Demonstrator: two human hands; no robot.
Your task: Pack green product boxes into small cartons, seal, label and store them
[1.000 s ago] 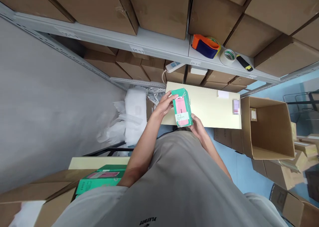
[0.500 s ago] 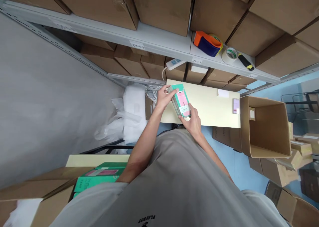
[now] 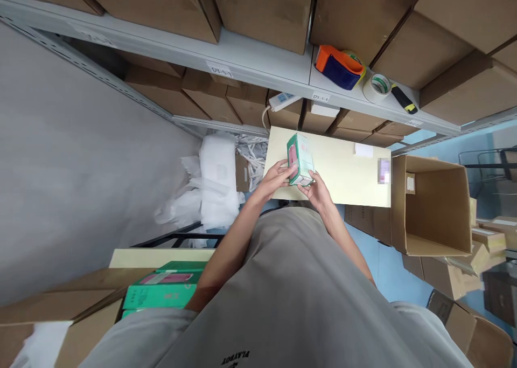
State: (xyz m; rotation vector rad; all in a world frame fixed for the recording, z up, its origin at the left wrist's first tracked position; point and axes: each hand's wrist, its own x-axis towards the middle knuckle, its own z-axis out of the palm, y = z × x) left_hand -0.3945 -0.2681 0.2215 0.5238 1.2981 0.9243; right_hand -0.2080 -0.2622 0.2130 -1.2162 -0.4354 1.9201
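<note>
From the head camera, looking down past a grey shirt: holds a green box [image 3: 299, 159] in both hands, just above the near edge of a pale yellow table [image 3: 347, 176]. Keeps it on end and tilted, with a pink-printed face turned left and a lighter side turned right; print too small to read. Closes the left hand [image 3: 278, 175] on the lower left of the box, fingers curled against the pink face. Closes the right hand [image 3: 319, 190] on the bottom corner from below and from the right, so both grips are tight on the same box. Shows a small white slip [image 3: 364, 150] lying on the far part of the table, well apart from the hands. Shows a heap of white foam wrapping [image 3: 216, 179] just left of the table, and an open brown carton [image 3: 434, 212] just right of it. Shows, on the grey shelf [image 3: 250, 53] beyond, an orange and blue tape dispenser [image 3: 337, 66], a tape roll [image 3: 379, 85] beside it, and what seems to be a black and yellow cutter [image 3: 402, 99]. Shows a white power strip [image 3: 283, 99] hanging under that shelf. Shows more green packs [image 3: 165, 290] stacked in a carton at lower left, near the left elbow.
</note>
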